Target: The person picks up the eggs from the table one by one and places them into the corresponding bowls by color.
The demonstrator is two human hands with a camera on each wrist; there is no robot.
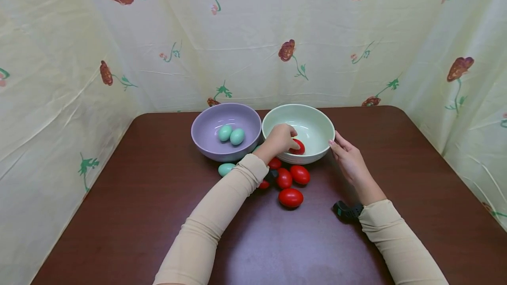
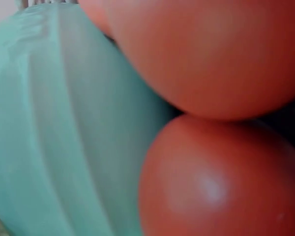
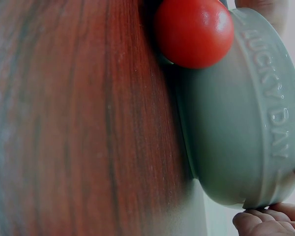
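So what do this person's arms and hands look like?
The left hand and right hand are ungloved. The left sleeve and right sleeve are long, plain beige, with broad cuffs. A black device is strapped at the right wrist; a dark one partly shows by the left.

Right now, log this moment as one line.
left hand: holds red egg in green bowl | right hand: touches green bowl | purple bowl: two turquoise eggs

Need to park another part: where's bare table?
Free: dark-brown wood table left of the purple round bowl, and the near stretch between the beige cloth sleeves. Crowded: in front of the pale-green round bowl, where glossy red eggs cluster.
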